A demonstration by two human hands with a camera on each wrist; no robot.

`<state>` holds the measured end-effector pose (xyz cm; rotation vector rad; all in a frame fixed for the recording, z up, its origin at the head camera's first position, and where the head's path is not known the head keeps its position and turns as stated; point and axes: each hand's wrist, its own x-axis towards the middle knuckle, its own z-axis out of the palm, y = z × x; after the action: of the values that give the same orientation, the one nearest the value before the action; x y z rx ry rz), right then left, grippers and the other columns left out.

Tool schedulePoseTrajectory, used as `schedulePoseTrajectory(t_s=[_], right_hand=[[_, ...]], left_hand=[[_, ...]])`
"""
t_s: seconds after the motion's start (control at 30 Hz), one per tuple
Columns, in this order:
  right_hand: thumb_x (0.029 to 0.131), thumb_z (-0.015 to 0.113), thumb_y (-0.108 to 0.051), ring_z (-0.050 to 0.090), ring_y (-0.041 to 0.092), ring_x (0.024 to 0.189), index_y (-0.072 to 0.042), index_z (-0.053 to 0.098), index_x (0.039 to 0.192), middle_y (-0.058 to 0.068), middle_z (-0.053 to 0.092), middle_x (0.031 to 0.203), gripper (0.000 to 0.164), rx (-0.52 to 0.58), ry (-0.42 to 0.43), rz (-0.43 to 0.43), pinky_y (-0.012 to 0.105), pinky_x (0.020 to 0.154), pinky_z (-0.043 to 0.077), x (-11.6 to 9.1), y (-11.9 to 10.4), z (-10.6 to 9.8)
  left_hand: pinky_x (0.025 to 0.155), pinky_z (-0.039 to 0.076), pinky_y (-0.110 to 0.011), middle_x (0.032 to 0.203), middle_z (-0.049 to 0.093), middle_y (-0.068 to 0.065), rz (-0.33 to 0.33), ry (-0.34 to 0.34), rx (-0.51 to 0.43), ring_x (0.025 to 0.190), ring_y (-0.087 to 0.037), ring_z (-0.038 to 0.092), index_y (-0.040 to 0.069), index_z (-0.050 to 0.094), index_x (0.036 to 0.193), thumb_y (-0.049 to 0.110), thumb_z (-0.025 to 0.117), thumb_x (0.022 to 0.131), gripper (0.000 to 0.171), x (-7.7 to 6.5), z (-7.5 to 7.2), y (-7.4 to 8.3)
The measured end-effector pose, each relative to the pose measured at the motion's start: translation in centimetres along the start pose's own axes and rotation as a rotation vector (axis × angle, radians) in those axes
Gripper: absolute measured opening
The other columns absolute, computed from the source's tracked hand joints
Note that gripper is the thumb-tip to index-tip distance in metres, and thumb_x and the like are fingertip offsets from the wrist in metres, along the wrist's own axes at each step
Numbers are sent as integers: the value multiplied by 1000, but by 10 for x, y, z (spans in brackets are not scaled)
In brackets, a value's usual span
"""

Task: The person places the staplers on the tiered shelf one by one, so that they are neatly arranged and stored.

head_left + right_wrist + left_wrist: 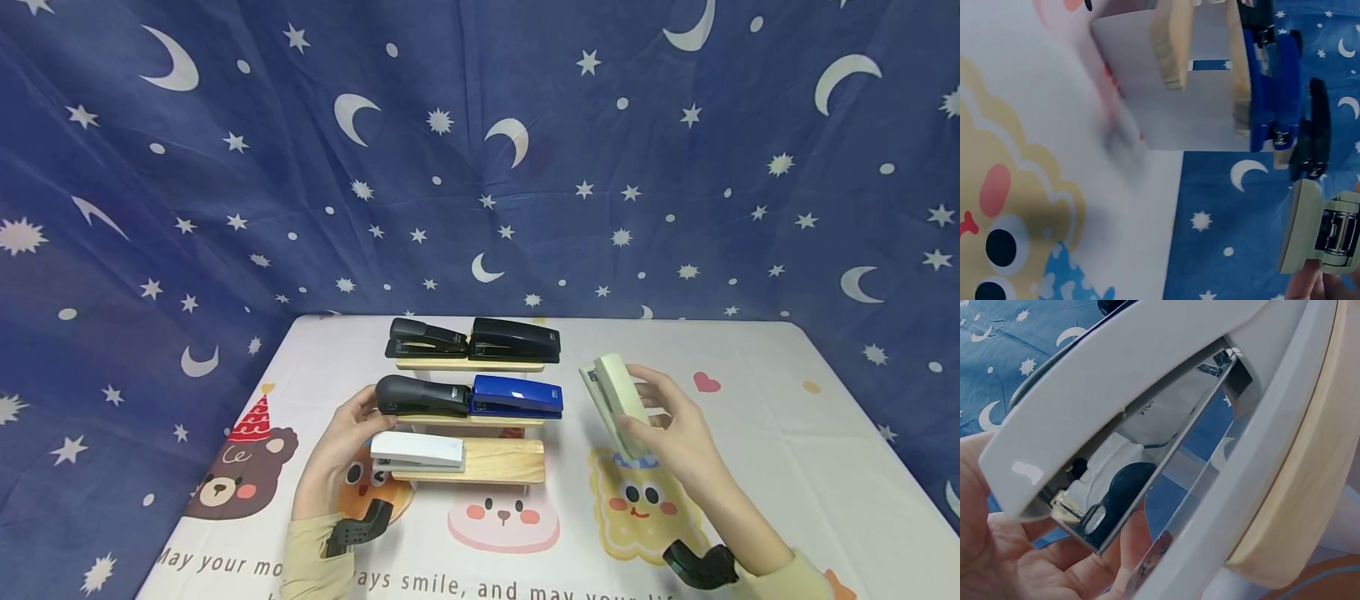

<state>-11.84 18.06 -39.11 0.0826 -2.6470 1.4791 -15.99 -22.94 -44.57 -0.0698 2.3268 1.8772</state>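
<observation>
My right hand (678, 425) holds a pale green stapler (621, 404) tilted up above the table, right of the rack; its end (1319, 228) shows in the right wrist view. At the left end of the middle shelf, my left hand (341, 442) has its fingers behind and thumb in front of a black stapler (423, 396); the exact contact is partly hidden. Beside that one lies a blue stapler (517, 396). A white stapler (420, 450) sits on the left of the lowest shelf, close in front of the left hand (1054, 556) in the left wrist view.
The stepped wooden rack (504, 462) has three shelves, with bare wood on the lowest one's right. Two more black staplers (427, 337) stand on the top shelf. A cartoon-printed cloth (795, 433) covers the table, and a blue star-patterned curtain (480, 167) hangs behind.
</observation>
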Motion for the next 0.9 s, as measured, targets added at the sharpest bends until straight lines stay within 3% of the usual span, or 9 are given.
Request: schedulePoseTrajectory(t_s=[0.2, 0.37, 0.63, 0.9], right_hand=[[81, 69, -1, 56, -4, 94, -16, 49, 137, 1, 64, 112, 62, 44, -11, -90, 21, 75, 48, -9, -7, -4], [80, 67, 4, 57, 1, 96, -12, 53, 134, -13, 63, 106, 58, 116, -66, -168, 23, 76, 47, -14, -10, -6], [80, 67, 4, 58, 7, 97, -11, 55, 131, -6, 64, 108, 55, 202, -154, -249, 26, 77, 46, -18, -15, 0], [80, 68, 1, 58, 6, 98, -18, 57, 129, -3, 65, 111, 53, 171, -210, -253, 26, 77, 47, -19, -16, 12]], left_hand=[[97, 39, -43, 126, 59, -16, -6, -3, 1, 97, -13, 61, 5, 49, 135, 2, 61, 82, 54, 0, -1, 1], [90, 44, -36, 126, 59, -18, -5, -4, 1, 96, -13, 62, 5, 49, 135, 2, 61, 82, 54, 0, -1, 1], [82, 49, -30, 125, 59, -21, 14, -1, 2, 94, -12, 63, 3, 48, 136, 0, 60, 82, 56, 2, 0, 0], [85, 47, -31, 126, 60, -20, 17, -3, 3, 97, -12, 63, 3, 48, 136, 1, 60, 82, 56, 1, -1, 0]])
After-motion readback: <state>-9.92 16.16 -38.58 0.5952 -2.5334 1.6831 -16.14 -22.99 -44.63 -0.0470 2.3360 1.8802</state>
